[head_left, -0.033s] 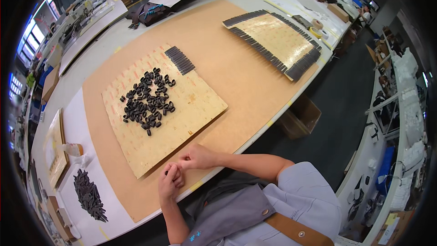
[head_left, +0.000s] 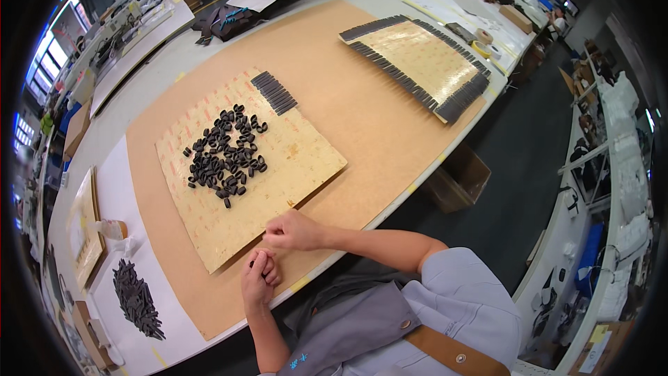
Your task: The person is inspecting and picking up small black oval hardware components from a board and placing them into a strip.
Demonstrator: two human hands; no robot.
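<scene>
My left hand (head_left: 260, 277) is closed at the table's front edge, with a bit of a small black strip showing between its fingers. Just above it my right hand (head_left: 295, 230) is closed too, its fingertips at the near edge of a yellowish board (head_left: 292, 160). What the right fingers pinch, if anything, is too small to make out. On that board lies a loose heap of small black loops (head_left: 226, 157). A tight row of flat black strips (head_left: 274, 92) lines its far right corner.
A second board (head_left: 424, 56), edged with black strips on several sides, lies at the far right. At the left, a pile of loose black strips (head_left: 137, 299) rests on white paper beside a plastic bottle (head_left: 113, 228). Brown paper (head_left: 341, 35) covers the table. A cardboard box (head_left: 459, 177) stands below.
My right hand has moved up and slightly left, away from my left hand, toward the near board's edge. The left hand has barely moved.
</scene>
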